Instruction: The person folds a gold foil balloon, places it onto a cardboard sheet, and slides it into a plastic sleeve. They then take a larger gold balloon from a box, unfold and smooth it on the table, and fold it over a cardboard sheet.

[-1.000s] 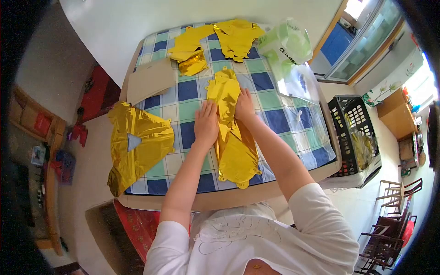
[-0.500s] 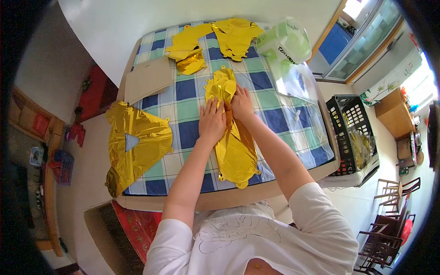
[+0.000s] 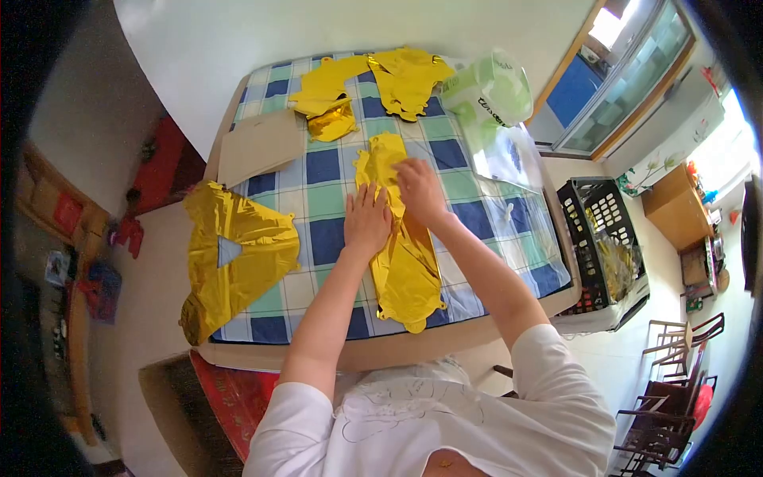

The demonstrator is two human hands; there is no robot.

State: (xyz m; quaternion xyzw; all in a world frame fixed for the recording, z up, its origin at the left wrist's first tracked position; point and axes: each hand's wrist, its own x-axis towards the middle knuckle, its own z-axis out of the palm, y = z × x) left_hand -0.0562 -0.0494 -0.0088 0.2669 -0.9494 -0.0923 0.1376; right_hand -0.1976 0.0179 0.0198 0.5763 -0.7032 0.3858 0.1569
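A long, folded gold foil balloon [image 3: 405,278], flat and with small tabs along its edge, lies on the checked cloth in front of me. My left hand [image 3: 368,220] rests on its left side, fingers stretched out flat. On the balloon's upper right part, my right hand [image 3: 421,191] has its fingers curled together at the foil; the fingertips are partly hidden. Left of my hands, another flat gold foil balloon [image 3: 270,254] with a triangular hole hangs partly over the table's edge.
More flat gold foil [image 3: 405,79] lies at the far side, near a cardboard sheet [image 3: 258,151]. A green-and-white plastic package [image 3: 489,91] and clear plastic [image 3: 509,159] are at the far right. A black crate [image 3: 592,230] stands beside the checked tablecloth [image 3: 509,262].
My right hand has gone from lying flat beside the foil to curled fingers over its upper right part. The left hand stays flat. The view has shifted slightly.
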